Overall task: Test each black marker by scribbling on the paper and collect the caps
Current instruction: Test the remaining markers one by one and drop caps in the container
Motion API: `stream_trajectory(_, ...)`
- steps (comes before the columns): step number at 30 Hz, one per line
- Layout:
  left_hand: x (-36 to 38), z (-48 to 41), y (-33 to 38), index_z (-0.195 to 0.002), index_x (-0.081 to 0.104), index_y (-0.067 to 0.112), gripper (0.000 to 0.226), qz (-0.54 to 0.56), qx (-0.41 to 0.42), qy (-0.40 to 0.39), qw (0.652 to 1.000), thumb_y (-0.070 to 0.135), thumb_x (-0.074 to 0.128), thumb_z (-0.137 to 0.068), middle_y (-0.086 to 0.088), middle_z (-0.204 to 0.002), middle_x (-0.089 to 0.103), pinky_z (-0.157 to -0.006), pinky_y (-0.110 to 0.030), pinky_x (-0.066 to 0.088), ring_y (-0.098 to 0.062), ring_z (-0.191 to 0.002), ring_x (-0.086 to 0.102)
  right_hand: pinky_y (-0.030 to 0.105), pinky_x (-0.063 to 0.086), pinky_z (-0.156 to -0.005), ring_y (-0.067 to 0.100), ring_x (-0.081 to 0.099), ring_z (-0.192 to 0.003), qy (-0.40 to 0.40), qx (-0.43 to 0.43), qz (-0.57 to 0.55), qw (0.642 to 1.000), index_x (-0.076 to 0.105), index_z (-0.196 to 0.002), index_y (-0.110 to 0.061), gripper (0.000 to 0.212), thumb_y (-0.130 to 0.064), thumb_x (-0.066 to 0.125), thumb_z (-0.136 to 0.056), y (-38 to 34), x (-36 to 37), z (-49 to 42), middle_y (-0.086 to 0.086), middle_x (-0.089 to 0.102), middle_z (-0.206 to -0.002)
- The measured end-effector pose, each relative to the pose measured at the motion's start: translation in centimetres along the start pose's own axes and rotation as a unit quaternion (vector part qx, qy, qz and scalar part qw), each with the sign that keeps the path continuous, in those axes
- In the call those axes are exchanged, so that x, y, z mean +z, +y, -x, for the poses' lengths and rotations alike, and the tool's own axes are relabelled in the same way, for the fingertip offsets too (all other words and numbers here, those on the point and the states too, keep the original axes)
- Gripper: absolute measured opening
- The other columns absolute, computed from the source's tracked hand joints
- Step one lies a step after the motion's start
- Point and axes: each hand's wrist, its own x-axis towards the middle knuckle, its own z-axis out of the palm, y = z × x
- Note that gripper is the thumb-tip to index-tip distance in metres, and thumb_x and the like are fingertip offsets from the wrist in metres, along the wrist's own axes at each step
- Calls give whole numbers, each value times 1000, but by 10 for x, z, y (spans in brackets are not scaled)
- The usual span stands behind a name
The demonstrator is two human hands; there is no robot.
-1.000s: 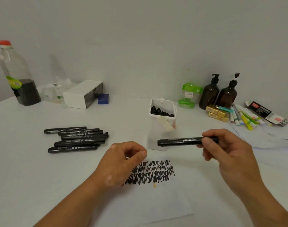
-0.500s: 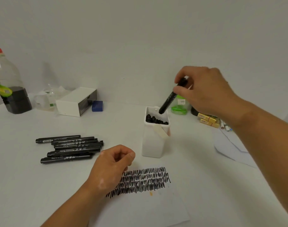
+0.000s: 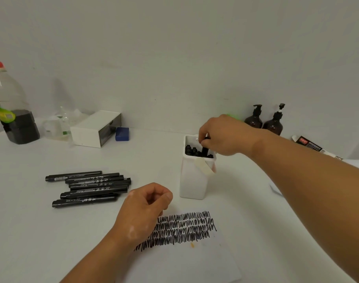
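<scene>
The grip of the right hand (image 3: 221,135) is closed around a black marker (image 3: 204,149), which stands almost upright with its lower end inside the white container (image 3: 192,180). The container stands on the table (image 3: 31,231) and is filled with black caps (image 3: 191,150). The left hand (image 3: 142,211) rests on the upper left part of the paper (image 3: 184,262) with the fingers curled loosely, and it holds nothing. Beside this hand the paper carries several rows of black scribbles (image 3: 184,228). To the left, a pile of black markers (image 3: 90,187) lies on the table, well apart from the container.
</scene>
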Motion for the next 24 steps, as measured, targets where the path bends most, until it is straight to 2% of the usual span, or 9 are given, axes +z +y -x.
stream_trajectory(5,0,0,0,-78,73,35,16,-3,-5,-4,1000,27,69,-92,4,-67,69,-60,-15,48,-3,-58,60,36,56,-82,20,61,-88,-54,-19,26,998,75,-105,-28,30,-19,47,-96,-6,0,-2,-7,70,-90)
stream_trajectory(9,0,0,0,-78,72,36,16,-8,-5,-4,1000,28,69,-92,4,-67,69,-60,-15,49,-2,-58,60,30,43,-76,19,52,-94,-72,-35,51,996,67,-118,-28,31,-16,46,-98,-8,6,-2,-11,56,-86)
stream_trajectory(11,0,0,-1,-79,72,36,16,-9,-5,-3,1000,28,69,-91,4,-68,69,-60,-15,49,-2,-58,60,29,41,-73,20,54,-93,-64,-34,49,996,69,-113,-26,29,-16,47,-98,-7,8,-1,-6,65,-94)
stream_trajectory(14,0,-1,-2,-79,72,36,15,-12,-5,-3,1000,29,69,-91,4,-69,69,-62,-16,50,-3,-59,61,31,50,-75,20,60,-92,-57,-24,17,998,73,-108,-26,27,-15,51,-96,-6,5,3,-3,70,-97)
stream_trajectory(17,-1,-1,-3,-80,72,36,14,-14,-4,-2,1000,30,69,-91,5,-68,69,-62,-16,49,-3,-59,61,31,53,-81,18,62,-92,1,-19,-33,999,74,-104,-28,23,-19,55,-95,1,-4,11,-6,71,-103)
stream_trajectory(19,-1,-1,-3,-80,73,36,13,-15,-2,-2,1000,31,69,-91,5,-68,69,-60,-15,48,-3,-59,61,24,48,-72,12,63,-84,51,-17,-72,996,74,-100,-31,19,-22,58,-95,8,-10,22,-10,72,-101)
stream_trajectory(21,-1,-2,-4,-80,72,36,13,-18,-1,-2,1000,31,69,-92,5,-68,69,-59,-14,48,-3,-58,61,16,42,-64,3,61,-75,102,-13,-120,987,72,-93,-36,15,-25,61,-93,15,-13,38,-16,71,-90)
stream_trajectory(24,-1,-2,-5,-79,73,35,13,-19,-1,0,1000,31,69,-91,4,-67,69,-61,-17,48,-3,-58,60,10,39,-58,0,58,-65,187,-3,-205,961,71,-87,-37,11,-27,68,-90,21,-1,72,-18,65,-72)
